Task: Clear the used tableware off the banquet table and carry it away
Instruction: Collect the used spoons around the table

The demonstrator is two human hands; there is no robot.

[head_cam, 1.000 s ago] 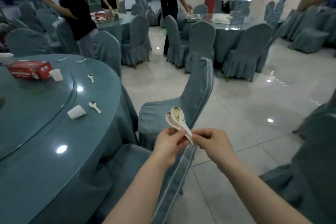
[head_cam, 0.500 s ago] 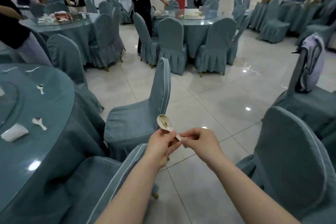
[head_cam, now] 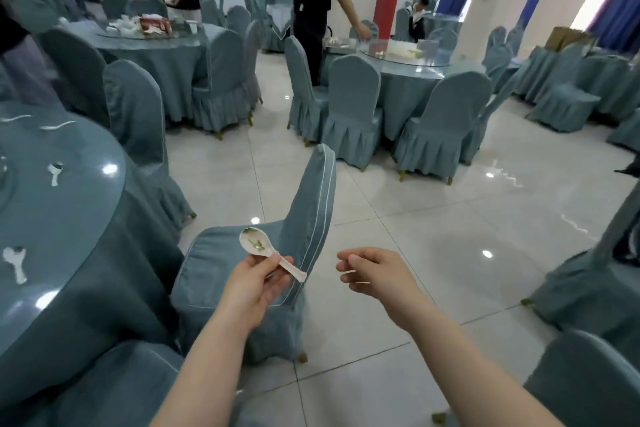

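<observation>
The used spoon (head_cam: 263, 250) sits just below the middle of the frame, bowl up and flecked with green food scraps, its handle pinched between thumb and fingers of the left hand (head_cam: 254, 283). Half a second ago both hands met on the handle; now the right hand (head_cam: 372, 274) has let go and moved off to the right of centre, well apart from the spoon, fingers loosely curled with nothing in them. A second ago two stacked spoon bowls showed; only one bowl is plain now, and whether a second lies nested under it cannot be told. The likely reading is that the spoon has been settled into one hand, leaving the other free to gather more.

More remains: on the round surface (head_cam: 69, 218) at the left edge lie two more spoons, one lower left (head_cam: 15, 262) and one further up (head_cam: 55, 172), with blurred white pieces (head_cam: 57, 125) beyond. A covered chair (head_cam: 304, 218) stands directly behind the hands. In the upper frame other people (head_cam: 318, 7) work at distant tables (head_cam: 408, 70).
</observation>
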